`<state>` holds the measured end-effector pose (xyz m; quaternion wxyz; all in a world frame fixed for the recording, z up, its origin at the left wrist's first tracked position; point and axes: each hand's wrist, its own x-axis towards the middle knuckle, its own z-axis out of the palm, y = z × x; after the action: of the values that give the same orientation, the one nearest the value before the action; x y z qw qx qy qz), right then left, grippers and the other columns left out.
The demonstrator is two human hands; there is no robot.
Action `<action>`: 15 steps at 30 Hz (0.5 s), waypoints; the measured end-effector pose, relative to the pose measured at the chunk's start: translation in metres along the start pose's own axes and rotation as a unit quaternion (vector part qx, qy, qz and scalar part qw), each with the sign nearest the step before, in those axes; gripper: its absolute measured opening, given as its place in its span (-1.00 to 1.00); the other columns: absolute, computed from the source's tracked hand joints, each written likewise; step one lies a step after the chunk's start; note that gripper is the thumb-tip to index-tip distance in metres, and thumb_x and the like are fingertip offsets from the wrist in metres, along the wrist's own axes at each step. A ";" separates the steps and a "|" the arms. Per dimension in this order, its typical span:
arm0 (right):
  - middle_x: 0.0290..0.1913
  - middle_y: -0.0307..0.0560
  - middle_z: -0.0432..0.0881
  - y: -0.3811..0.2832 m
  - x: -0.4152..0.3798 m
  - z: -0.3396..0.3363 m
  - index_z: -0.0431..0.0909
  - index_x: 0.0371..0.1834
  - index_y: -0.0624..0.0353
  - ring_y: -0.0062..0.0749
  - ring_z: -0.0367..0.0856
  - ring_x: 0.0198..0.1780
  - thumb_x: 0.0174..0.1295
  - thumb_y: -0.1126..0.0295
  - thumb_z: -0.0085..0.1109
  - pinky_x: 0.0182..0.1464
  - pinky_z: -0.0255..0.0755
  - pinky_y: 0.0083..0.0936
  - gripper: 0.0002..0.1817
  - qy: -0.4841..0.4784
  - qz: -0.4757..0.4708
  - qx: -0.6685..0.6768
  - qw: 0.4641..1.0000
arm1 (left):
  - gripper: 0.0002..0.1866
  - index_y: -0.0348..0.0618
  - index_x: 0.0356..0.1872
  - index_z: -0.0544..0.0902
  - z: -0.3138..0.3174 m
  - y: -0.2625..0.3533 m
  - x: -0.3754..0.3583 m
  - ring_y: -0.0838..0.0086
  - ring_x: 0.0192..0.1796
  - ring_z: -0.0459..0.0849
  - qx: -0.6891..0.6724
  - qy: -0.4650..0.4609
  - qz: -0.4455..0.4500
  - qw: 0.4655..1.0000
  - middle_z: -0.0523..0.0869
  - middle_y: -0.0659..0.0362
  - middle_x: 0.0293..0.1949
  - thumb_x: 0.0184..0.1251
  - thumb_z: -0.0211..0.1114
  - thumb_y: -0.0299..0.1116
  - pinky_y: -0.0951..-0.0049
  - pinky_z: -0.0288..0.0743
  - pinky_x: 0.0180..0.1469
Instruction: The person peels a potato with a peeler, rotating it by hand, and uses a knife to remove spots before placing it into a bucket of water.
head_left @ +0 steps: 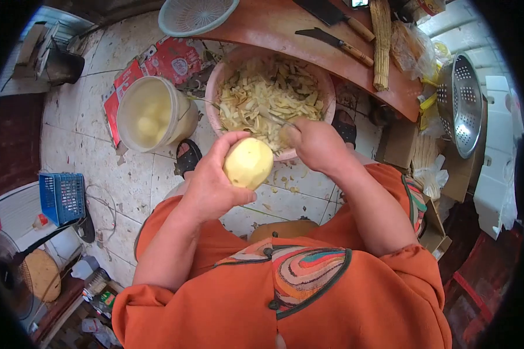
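My left hand (206,189) is wrapped round a peeled, pale yellow potato (248,164), with the thumb underneath and the fingers over its far side. Closed round a tool, my right hand (320,144) is just right of the potato and apart from it. The metal end of this peeler (276,118) points left over the peelings; it is smeared by motion, and its handle is hidden in the fist. Below both hands, a pink basin (212,87) on the floor is heaped with potato peelings (268,87).
A clear bucket (125,116) with peeled potatoes in cloudy water stands left of the basin. Beyond it, a wooden table (262,23) carries a cleaver (326,11), a knife (337,45) and a colander (198,14). A steel colander (461,104) stands at right, a blue basket (62,198) at left.
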<state>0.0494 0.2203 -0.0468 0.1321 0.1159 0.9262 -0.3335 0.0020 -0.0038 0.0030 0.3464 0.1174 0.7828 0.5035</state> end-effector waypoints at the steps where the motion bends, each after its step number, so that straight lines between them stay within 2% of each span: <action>1: -0.34 0.31 0.65 -0.003 0.001 -0.005 0.56 -0.28 0.29 0.28 0.63 -0.23 0.42 0.18 0.00 -0.14 0.48 0.04 -0.65 0.004 -0.011 0.032 0.999 | 0.01 -0.19 0.35 0.40 -0.002 0.001 0.000 0.42 0.13 0.56 -0.028 -0.003 0.001 1.000 0.56 0.17 0.11 -0.39 0.57 -0.61 0.41 0.49 0.20; 3: -0.34 0.32 0.65 -0.008 0.001 -0.009 0.56 -0.28 0.31 0.29 0.62 -0.23 0.42 0.18 0.00 -0.14 0.48 0.03 -0.64 -0.001 -0.026 0.063 0.998 | 0.02 -0.19 0.36 0.39 -0.003 -0.001 -0.002 0.43 0.12 0.57 -0.061 0.000 -0.004 0.998 0.56 0.16 0.12 -0.39 0.58 -0.61 0.41 0.50 0.19; 5: -0.39 0.32 0.62 -0.014 -0.002 -0.013 0.54 -0.31 0.33 0.29 0.61 -0.27 0.41 0.20 0.03 -0.19 0.46 -0.01 -0.65 0.031 -0.047 0.110 0.992 | 0.05 -0.17 0.43 0.30 -0.005 -0.001 0.002 0.39 0.12 0.58 -0.275 -0.014 -0.105 0.956 0.54 0.13 0.17 -0.29 0.58 -0.57 0.41 0.55 0.12; 9: -0.46 0.29 0.55 -0.032 -0.015 -0.018 0.50 -0.35 0.31 0.24 0.58 -0.34 0.39 0.27 0.11 -0.28 0.42 -0.09 -0.71 0.035 -0.130 0.175 0.975 | 0.06 -0.14 0.49 0.20 -0.007 -0.008 0.004 0.33 0.11 0.61 -0.366 0.016 -0.057 0.929 0.52 0.09 0.20 -0.16 0.56 -0.52 0.34 0.61 0.07; 11: -0.44 0.28 0.56 -0.039 -0.024 -0.020 0.50 -0.33 0.29 0.24 0.59 -0.34 0.39 0.26 0.12 -0.28 0.43 -0.08 -0.72 0.009 -0.145 0.179 0.973 | 0.03 -0.11 0.52 0.16 -0.008 -0.010 0.008 0.29 0.08 0.63 -0.444 -0.021 -0.046 0.895 0.51 0.06 0.20 -0.07 0.51 -0.50 0.27 0.66 0.00; 12: -0.43 0.26 0.57 -0.041 -0.029 -0.021 0.49 -0.31 0.27 0.23 0.59 -0.34 0.39 0.24 0.12 -0.29 0.43 -0.08 -0.72 -0.013 -0.156 0.181 0.971 | 0.03 -0.11 0.52 0.16 -0.008 -0.011 0.008 0.29 0.08 0.63 -0.444 -0.020 -0.047 0.895 0.51 0.06 0.20 -0.07 0.51 -0.50 0.27 0.66 0.00; 14: -0.39 0.21 0.60 -0.040 -0.033 -0.014 0.49 -0.27 0.23 0.23 0.60 -0.31 0.40 0.24 0.11 -0.28 0.45 -0.05 -0.74 -0.013 -0.181 0.161 0.970 | 0.05 -0.07 0.52 0.13 -0.007 -0.010 0.009 0.36 0.18 0.55 -0.464 -0.040 -0.059 0.883 0.50 0.10 0.17 -0.05 0.51 -0.64 0.32 0.52 0.23; 15: -0.37 0.20 0.61 -0.041 -0.035 -0.012 0.48 -0.27 0.23 0.23 0.61 -0.29 0.40 0.23 0.10 -0.26 0.47 -0.03 -0.75 -0.008 -0.184 0.146 0.972 | 0.05 -0.07 0.52 0.13 -0.006 -0.009 0.010 0.36 0.18 0.55 -0.464 -0.041 -0.059 0.883 0.50 0.10 0.17 -0.05 0.51 -0.64 0.32 0.52 0.23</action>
<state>0.0674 0.1923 -0.0027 0.0570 -0.0413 0.8718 -0.4848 -0.0073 -0.0069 -0.0073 0.4222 -0.0830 0.4505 0.7822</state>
